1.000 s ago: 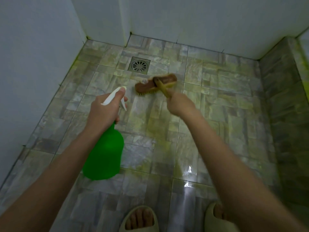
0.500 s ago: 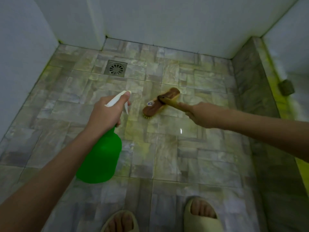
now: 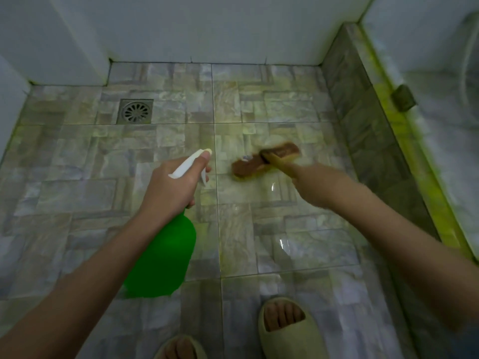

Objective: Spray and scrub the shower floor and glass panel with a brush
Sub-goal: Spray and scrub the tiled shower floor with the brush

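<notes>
My left hand [image 3: 171, 187] grips the neck of a green spray bottle [image 3: 162, 260] with a white trigger head, held above the shower floor [image 3: 77, 177]. My right hand [image 3: 315, 183] grips the yellow handle of a brown scrub brush [image 3: 264, 160]. The brush head lies on the wet stone-pattern tiles right of centre, blurred by motion. The glass panel [image 3: 445, 141] runs along the right edge above a tiled kerb.
A square metal drain [image 3: 135, 111] sits at the back left of the floor. White walls close the back and left. A raised tiled kerb [image 3: 375, 141] with a yellow-green seam bounds the right. My two feet in pale slippers [image 3: 287, 330] stand at the bottom.
The brush has moved from near the drain toward the right kerb, and my right hand has followed it. My view has swung right. The bottle stays gripped in my left hand.
</notes>
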`<state>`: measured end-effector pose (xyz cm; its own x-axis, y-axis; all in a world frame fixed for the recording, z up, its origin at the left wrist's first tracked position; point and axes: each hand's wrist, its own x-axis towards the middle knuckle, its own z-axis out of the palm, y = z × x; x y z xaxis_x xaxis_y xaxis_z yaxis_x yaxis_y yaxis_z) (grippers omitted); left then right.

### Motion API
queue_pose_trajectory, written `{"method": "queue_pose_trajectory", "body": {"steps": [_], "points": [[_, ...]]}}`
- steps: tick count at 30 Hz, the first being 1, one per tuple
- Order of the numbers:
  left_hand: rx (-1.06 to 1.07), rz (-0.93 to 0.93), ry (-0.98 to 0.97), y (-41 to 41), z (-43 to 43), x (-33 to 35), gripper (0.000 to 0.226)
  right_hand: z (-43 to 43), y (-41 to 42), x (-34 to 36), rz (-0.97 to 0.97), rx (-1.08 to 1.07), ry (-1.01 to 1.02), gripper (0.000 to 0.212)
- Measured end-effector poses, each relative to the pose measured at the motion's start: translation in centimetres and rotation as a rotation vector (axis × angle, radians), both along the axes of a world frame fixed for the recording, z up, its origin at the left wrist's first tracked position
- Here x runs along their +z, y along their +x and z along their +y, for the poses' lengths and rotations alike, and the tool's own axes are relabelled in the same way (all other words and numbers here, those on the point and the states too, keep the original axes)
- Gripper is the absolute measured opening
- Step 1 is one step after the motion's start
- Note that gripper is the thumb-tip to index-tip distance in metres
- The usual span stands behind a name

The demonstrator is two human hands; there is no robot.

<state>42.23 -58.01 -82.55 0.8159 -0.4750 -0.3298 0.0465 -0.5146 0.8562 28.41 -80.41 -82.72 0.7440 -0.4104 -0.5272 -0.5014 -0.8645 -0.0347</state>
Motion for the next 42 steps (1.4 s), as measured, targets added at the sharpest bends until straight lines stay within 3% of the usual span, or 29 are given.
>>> {"method": "queue_pose_trajectory", "body": {"steps": [2, 6, 12, 16, 19, 23, 28, 33, 35, 39, 42], "points": [[0.009, 0.000, -0.008, -0.2, -0.8, 0.1, 0.045, 0.4, -1.7, 0.1, 0.028, -0.067, -0.025, 0.082], [-0.022, 0.034, -0.009, -0.4, -3.0, 0.2, 0.046, -3.8, 1.6, -2.4, -0.156, -0.111, -0.048, 0.082], [-0.064, 0.019, -0.026, -0.7, -4.5, 0.1, 0.046, -3.9, -4.0, 1.1, 0.043, -0.174, 0.031, 0.074], [-0.073, 0.009, -0.040, -0.6, -5.4, -0.1, 0.046, -6.3, -0.7, -2.0, -0.165, -0.203, -0.036, 0.075], [-0.084, -0.003, -0.033, -0.5, -5.8, -0.1, 0.048, -8.7, -0.3, -0.2, -0.086, -0.203, -0.031, 0.060], [-0.070, 0.014, -0.068, -0.6, -5.9, -0.3, 0.046, -6.4, -5.0, 1.5, 0.028, -0.271, 0.019, 0.062], [-0.097, -0.002, -0.075, -1.1, -6.6, -0.4, 0.045, -9.5, -1.5, -1.4, -0.145, -0.266, -0.018, 0.076], [-0.114, 0.011, -0.071, -1.4, -6.5, -0.2, 0.046, -8.4, -6.3, 0.7, 0.052, -0.311, -0.051, 0.049], [-0.114, 0.006, -0.056, -1.5, -6.7, -0.2, 0.044, -7.0, -7.3, 0.5, 0.063, -0.340, -0.048, 0.057], [-0.158, -0.017, -0.031, -1.7, -7.2, -0.3, 0.047, -9.9, -3.5, -1.5, -0.093, -0.327, -0.072, 0.069], [-0.163, -0.010, -0.044, -1.6, -7.0, -0.5, 0.046, -10.3, -4.5, 0.1, -0.013, -0.289, -0.066, 0.061]]}}
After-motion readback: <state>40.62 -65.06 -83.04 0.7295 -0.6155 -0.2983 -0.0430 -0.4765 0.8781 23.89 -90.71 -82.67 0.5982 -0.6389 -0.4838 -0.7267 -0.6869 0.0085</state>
